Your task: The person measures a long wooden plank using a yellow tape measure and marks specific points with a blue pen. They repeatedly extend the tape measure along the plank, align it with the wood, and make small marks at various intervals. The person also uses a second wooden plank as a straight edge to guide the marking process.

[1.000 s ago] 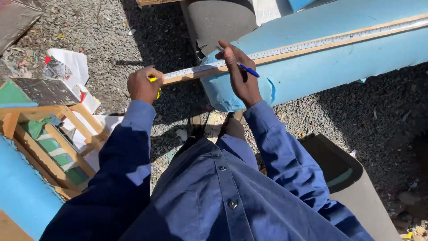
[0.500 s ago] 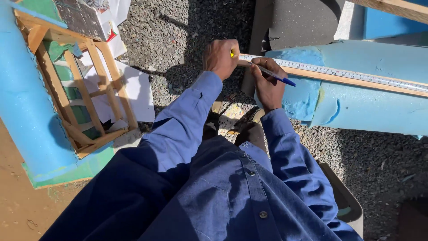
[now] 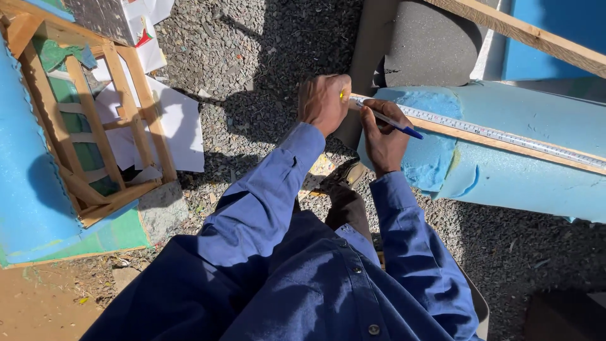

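While clamped, ruler (image 3: 505,136) beneath both hands.

Outdoor upholstery/furniture workshop yard: gravel ground (image 3: 252,57), bare wooden seat frame (image 3: 95,126) w/ webbing at left, blue foam slabs (image 3: 524,177) right, grey foam roll (image 3: 435,44) far side.

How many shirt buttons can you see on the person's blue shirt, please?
3: one highest up, near the trouser knee, one just below it, and one near the bottom edge. More may be hidden by folds or lie out of frame.
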